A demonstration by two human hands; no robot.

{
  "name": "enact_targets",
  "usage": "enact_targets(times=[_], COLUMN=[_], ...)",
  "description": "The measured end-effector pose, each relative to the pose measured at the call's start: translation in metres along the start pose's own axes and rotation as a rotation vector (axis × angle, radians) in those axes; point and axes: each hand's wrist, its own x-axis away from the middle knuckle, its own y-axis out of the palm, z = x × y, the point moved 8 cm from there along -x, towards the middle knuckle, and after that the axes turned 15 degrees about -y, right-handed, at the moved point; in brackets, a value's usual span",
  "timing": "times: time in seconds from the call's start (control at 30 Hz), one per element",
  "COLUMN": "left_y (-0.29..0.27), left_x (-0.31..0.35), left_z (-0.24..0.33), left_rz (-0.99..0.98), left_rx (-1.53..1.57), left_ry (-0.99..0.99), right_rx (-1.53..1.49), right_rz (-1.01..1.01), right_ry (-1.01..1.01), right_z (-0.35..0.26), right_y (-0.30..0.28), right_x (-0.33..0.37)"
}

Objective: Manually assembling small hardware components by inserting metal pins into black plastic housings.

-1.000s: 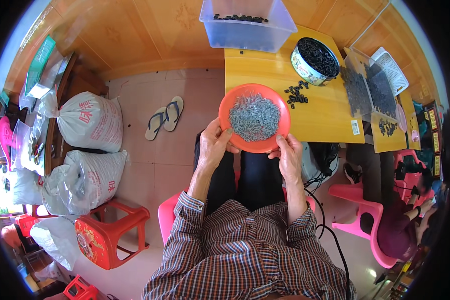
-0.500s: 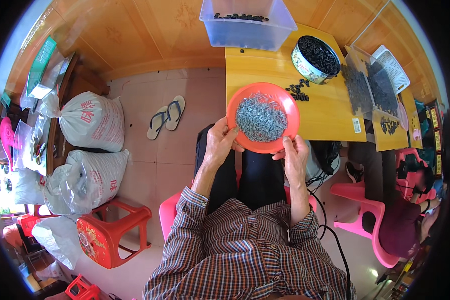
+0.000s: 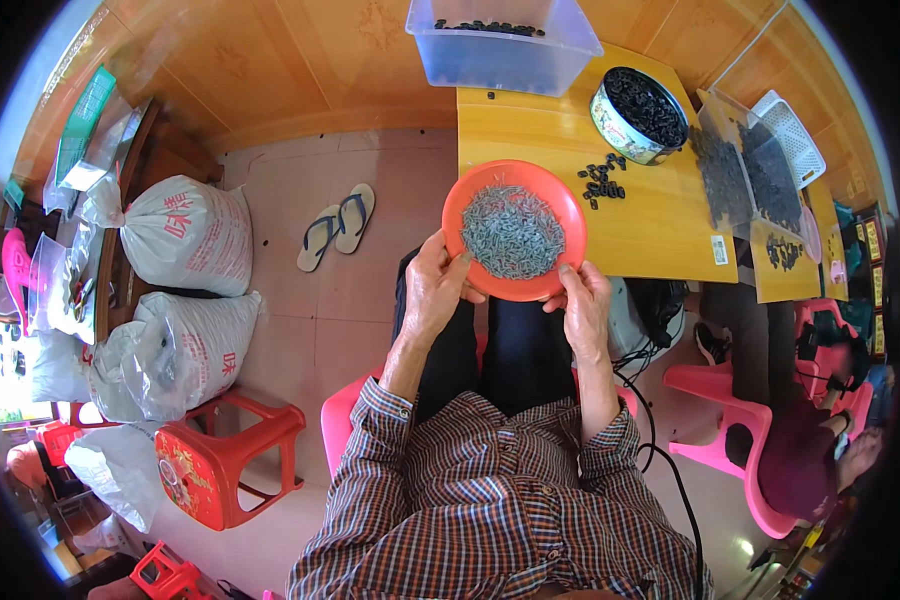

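Observation:
An orange-red plastic plate [image 3: 573,200] is held up over my lap, in front of the table's near left corner. Heaped on it are many small silvery screws [image 3: 512,235]. My left hand [image 3: 438,285] grips the plate's lower left rim, thumb on top and fingers beneath. On the lower right rim, my right hand [image 3: 582,295] pinches it the same way. Small black plastic parts [image 3: 603,182] lie loose on the yellow table [image 3: 660,235] just beyond the plate.
A round tin [image 3: 620,140] of black parts and a clear plastic bin [image 3: 505,60] stand on the table. Further right are tubs of dark parts [image 3: 770,170]. White sacks [image 3: 185,240], a red stool [image 3: 230,460] and flip-flops [image 3: 335,228] are at left. Another person [image 3: 795,465] sits at right.
The plate and both hands have shifted slightly left against the table. The view has also moved a little. Both hands keep their hold.

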Motion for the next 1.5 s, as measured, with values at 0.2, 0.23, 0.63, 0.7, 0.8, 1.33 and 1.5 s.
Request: enact_targets(times=[0.2,0.23,0.63,0.7,0.8,1.33,1.5], left_y=[0.014,0.014,0.011,0.012,0.013,0.015,0.018], left_x=[0.019,0.017,-0.004,-0.009,-0.017,-0.007,0.009], left_z=[0.038,0.036,0.007,0.005,-0.010,-0.001,0.014], left_rz=[0.026,0.008,-0.096,-0.130,-0.135,-0.080,-0.030], left_rx=[-0.061,-0.033,0.094,0.124,0.098,0.057,0.010], left_ry=[0.175,0.152,0.076,0.067,-0.013,0.004,0.084], right_rx=[-0.024,0.014,0.161,0.212,0.258,0.049,0.021], right_rz=[0.074,0.047,0.077,0.102,0.064,0.056,0.084], right_ry=[-0.062,-0.065,-0.207,-0.285,-0.128,-0.055,-0.124], right_z=[-0.026,-0.018,-0.049,-0.061,-0.038,-0.014,-0.025], right_y=[-0.006,-0.008,0.000,0.000,-0.006,-0.013,-0.011], right_x=[-0.003,-0.005,0.007,0.009,0.003,0.000,0.000])
